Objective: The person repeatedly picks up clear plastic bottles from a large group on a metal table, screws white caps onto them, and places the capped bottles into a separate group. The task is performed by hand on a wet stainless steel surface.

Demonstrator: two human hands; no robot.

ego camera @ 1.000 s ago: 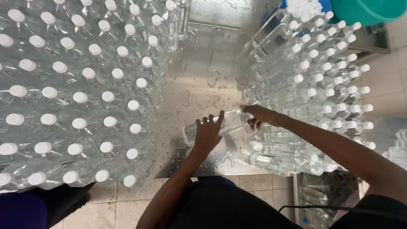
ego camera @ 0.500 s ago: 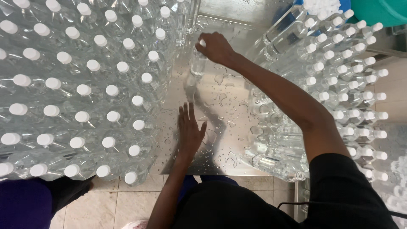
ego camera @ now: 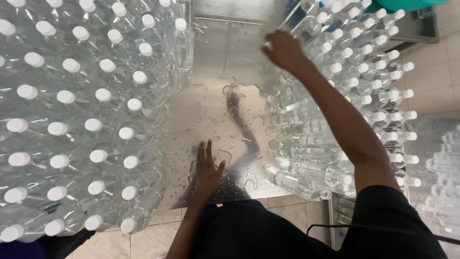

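**Hands on a wet counter between two banks of bottles**

On the left stands a dense block of upright clear bottles (ego camera: pixel 72 120) with white caps, one bottle (ego camera: pixel 182 45) at its far right edge. The left hand (ego camera: pixel 207 170) lies flat on the wet steel counter (ego camera: pixel 215 110), fingers spread, holding nothing. Over to the right, the right hand (ego camera: pixel 283 50) reaches into the stack of bottles lying on their sides (ego camera: pixel 364 96), fingers curled on top of it; what they grip cannot be made out.

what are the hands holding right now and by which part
The left hand holds nothing; it lies flat on the wet metal table. The right hand rests on the stacked bottles; any grip cannot be told.
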